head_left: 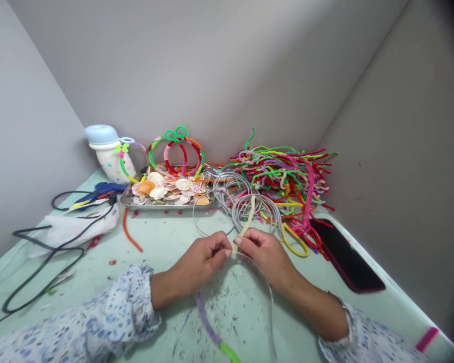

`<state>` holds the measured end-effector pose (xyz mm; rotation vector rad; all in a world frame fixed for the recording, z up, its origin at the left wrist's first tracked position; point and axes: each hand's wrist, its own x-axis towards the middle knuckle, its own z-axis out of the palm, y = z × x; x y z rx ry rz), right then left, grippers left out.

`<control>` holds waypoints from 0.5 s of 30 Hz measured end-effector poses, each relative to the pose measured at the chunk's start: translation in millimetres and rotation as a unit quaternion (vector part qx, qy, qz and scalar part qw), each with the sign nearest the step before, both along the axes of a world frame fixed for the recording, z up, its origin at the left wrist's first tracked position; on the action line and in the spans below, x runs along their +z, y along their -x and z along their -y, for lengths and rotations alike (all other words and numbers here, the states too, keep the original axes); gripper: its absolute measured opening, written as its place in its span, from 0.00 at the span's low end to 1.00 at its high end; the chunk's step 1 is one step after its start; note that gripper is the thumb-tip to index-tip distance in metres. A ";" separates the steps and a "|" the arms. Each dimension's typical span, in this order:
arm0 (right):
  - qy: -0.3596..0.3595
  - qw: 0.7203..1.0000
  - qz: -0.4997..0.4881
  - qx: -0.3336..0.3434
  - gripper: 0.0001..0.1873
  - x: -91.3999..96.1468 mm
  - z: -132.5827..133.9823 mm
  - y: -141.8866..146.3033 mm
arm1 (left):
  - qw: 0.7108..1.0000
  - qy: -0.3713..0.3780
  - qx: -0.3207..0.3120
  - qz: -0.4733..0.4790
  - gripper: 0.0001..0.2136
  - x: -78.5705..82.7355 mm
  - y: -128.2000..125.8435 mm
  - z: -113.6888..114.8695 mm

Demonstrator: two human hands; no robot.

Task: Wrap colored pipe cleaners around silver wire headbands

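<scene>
My left hand is closed in a pinch on a thin grey wire near the middle of the table. Closed beside it, nearly touching fingertip to fingertip, my right hand pinches a pale yellow pipe cleaner whose free end points up and away. From the fingertips the bare wire curves under my right hand and down toward the near edge. A stretch wrapped in purple pipe cleaner, then bright green, comes out below my left hand. Fingers hide the exact joint between wire and pipe cleaner.
Behind my hands lie coiled grey wire and a heap of coloured pipe cleaners. A metal tray holds shells, with wrapped hoops standing at it. A bottle, black cable and phone flank the sides.
</scene>
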<state>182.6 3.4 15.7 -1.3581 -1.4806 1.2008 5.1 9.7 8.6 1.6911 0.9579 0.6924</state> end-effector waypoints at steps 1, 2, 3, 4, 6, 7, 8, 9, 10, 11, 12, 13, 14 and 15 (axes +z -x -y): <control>-0.010 1.000 0.010 -0.001 0.13 -1.1 0.3 -0.1 | 1.000 0.002 -0.001 0.000 0.06 0.3 -0.1 -0.1; -0.017 1.000 0.018 -0.001 0.13 -2.0 0.7 -0.2 | 1.000 0.005 -0.001 0.000 0.06 0.6 -0.1 -0.2; -0.024 0.999 0.026 -0.002 0.12 -2.6 1.1 -0.2 | 1.000 0.011 0.000 0.000 0.06 1.0 -0.1 -0.2; -0.031 0.999 0.032 -0.003 0.12 -2.9 1.6 -0.3 | 1.000 0.017 0.000 0.001 0.06 1.3 -0.2 -0.2; -0.043 0.998 0.040 -0.003 0.12 -2.6 2.3 -0.5 | 1.000 0.026 0.003 0.003 0.06 1.6 -0.3 -0.2; -0.049 0.998 0.042 -0.003 0.12 -2.3 2.5 -0.6 | 1.000 0.029 0.004 0.005 0.07 1.4 -0.3 -0.2; -0.055 0.998 0.044 -0.003 0.12 -1.9 2.7 -0.8 | 0.999 0.032 0.007 0.008 0.07 0.9 -0.4 -0.3; -0.060 0.997 0.045 -0.002 0.12 -1.5 2.8 -1.0 | 0.999 0.034 0.010 0.011 0.07 0.2 -0.5 -0.4; -0.064 0.997 0.047 -0.002 0.12 -1.1 3.0 -1.1 | 0.999 0.037 0.013 0.014 0.07 -0.5 -0.6 -0.6; -0.068 0.996 0.050 -0.002 0.11 -0.7 3.1 -1.3 | 0.999 0.042 0.015 0.016 0.07 -1.3 -0.7 -0.8; -0.071 0.996 0.053 -0.002 0.11 -0.4 3.3 -1.4 | 0.999 0.046 0.014 0.016 0.07 -2.0 -0.8 -1.1; -0.075 0.996 0.056 -0.002 0.11 0.0 3.5 -1.5 | 0.999 0.049 0.013 0.015 0.08 -2.4 -0.9 -1.3; -0.080 0.995 0.059 -0.001 0.11 0.3 3.8 -1.5 | 0.999 0.049 0.011 0.011 0.08 -2.4 -0.9 -1.5; -0.085 0.994 0.062 0.001 0.11 0.7 4.0 -1.5 | 0.999 0.047 0.009 0.006 0.08 -2.1 -0.9 -1.8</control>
